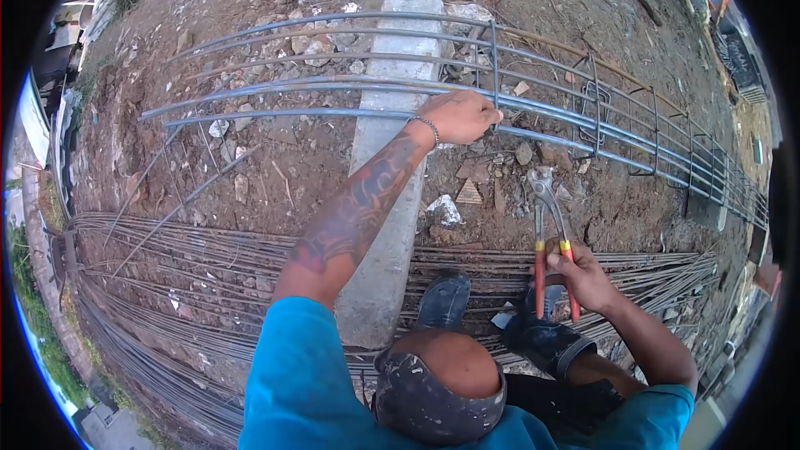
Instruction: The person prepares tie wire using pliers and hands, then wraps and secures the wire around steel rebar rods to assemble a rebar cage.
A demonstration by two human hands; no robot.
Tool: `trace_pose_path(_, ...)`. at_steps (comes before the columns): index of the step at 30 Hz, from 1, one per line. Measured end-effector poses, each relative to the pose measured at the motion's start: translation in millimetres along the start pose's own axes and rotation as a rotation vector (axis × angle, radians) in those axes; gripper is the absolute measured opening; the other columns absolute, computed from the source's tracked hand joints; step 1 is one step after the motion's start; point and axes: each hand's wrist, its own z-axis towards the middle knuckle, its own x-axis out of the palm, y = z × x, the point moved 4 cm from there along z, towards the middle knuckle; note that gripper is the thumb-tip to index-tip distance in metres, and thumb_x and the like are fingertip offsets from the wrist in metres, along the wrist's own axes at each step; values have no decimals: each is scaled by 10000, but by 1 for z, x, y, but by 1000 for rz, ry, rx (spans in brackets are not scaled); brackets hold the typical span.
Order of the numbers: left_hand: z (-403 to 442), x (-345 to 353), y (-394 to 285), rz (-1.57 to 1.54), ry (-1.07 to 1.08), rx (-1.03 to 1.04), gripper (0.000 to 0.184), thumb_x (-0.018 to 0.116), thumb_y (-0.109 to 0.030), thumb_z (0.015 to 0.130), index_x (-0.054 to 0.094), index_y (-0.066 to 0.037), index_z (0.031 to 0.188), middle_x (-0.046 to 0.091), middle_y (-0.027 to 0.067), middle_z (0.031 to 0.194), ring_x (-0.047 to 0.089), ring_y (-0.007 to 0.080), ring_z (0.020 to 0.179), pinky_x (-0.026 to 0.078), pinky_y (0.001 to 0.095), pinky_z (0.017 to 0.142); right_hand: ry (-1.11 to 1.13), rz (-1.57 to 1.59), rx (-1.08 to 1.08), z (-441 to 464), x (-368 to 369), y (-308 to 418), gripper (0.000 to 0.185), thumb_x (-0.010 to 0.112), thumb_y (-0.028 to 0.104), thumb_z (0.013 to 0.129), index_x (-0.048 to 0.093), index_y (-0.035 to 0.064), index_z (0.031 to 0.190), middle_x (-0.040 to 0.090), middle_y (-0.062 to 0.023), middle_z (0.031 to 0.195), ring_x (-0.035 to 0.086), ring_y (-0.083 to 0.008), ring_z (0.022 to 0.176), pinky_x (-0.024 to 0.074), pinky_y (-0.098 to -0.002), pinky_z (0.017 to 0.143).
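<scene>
A cage of long steel bars (333, 112) runs from left to far right, with square stirrups (596, 104) around its right half. My left hand (460, 117) is closed around the lower corner of the leftmost stirrup (494, 67), right at the long bars; the fingertips are partly hidden. Lower right, my right hand (581, 277) grips tying pincers (546, 192) by their red and yellow handles. The handles stand apart, and the pincers' head points up toward the cage without touching it.
A concrete beam (379, 200) lies under the cage. Bundles of thin rods (208, 262) stretch across the ground near my boots (446, 298). Rubble and broken stones (471, 175) lie on the dirt. Two loose bars (208, 183) slant at the left.
</scene>
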Motion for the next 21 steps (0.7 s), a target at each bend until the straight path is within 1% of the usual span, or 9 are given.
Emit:
trace_pose_path(1,2,2,3,-53,17,5,459,436,-442,917,665,-47,966,659,129,866,645,269,822,460,389,778,50,84,-11,6,15,11,191,502,193,950,505,14,1016,580,-92,965,601,-200,935,522,-386,806)
trace_pose_path(2,5,2,5,-62,11,24,459,436,-442,917,665,-47,966,659,129,866,645,269,822,460,389,778,101,168,-32,13,26,21,187,495,193,954,505,19,1022,570,-100,998,586,-223,1010,511,-408,850)
trace_pose_path(3,3,3,4,-19,-11,49,457,435,-447,914,665,-56,967,657,132,877,635,286,852,459,395,782,87,158,-27,17,33,28,187,495,193,954,505,19,1022,570,-100,998,586,-223,1010,511,-408,850)
trace_pose_path(5,2,4,5,12,-36,74,455,433,-452,911,665,-65,968,655,136,889,625,303,882,457,401,786,203,385,-19,24,49,41,194,482,201,958,511,24,1032,556,-142,1103,567,-298,1080,486,-465,912)
trace_pose_path(6,2,5,5,14,-52,78,444,432,-446,912,665,-72,965,655,135,887,621,310,890,457,405,787,198,380,-12,27,54,44,194,482,201,958,511,24,1032,556,-142,1103,567,-298,1080,486,-465,912)
trace_pose_path(9,2,4,4,14,-59,81,432,429,-437,914,664,-76,950,656,130,867,618,312,885,457,406,784,182,556,74,34,64,49,210,456,213,965,472,29,1065,507,-224,1227,526,-367,1140,432,-576,948)
trace_pose_path(13,3,3,4,-32,-15,63,428,427,-423,915,663,-66,911,653,118,806,619,300,841,458,404,767,208,604,79,35,68,55,196,441,217,967,472,34,1032,523,-204,1197,533,-362,1127,425,-587,949)
trace_pose_path(15,3,4,4,-27,-23,63,428,428,-422,915,662,-64,896,651,114,790,621,296,826,459,405,758,102,603,128,34,67,57,191,430,224,968,488,41,974,536,-184,1166,536,-356,1113,427,-583,948)
trace_pose_path(21,6,5,6,-12,-55,74,427,432,-417,914,659,-59,857,642,117,755,624,294,793,459,411,730,158,605,112,35,79,56,222,412,252,972,479,41,990,547,-166,1122,539,-343,1102,442,-550,946)
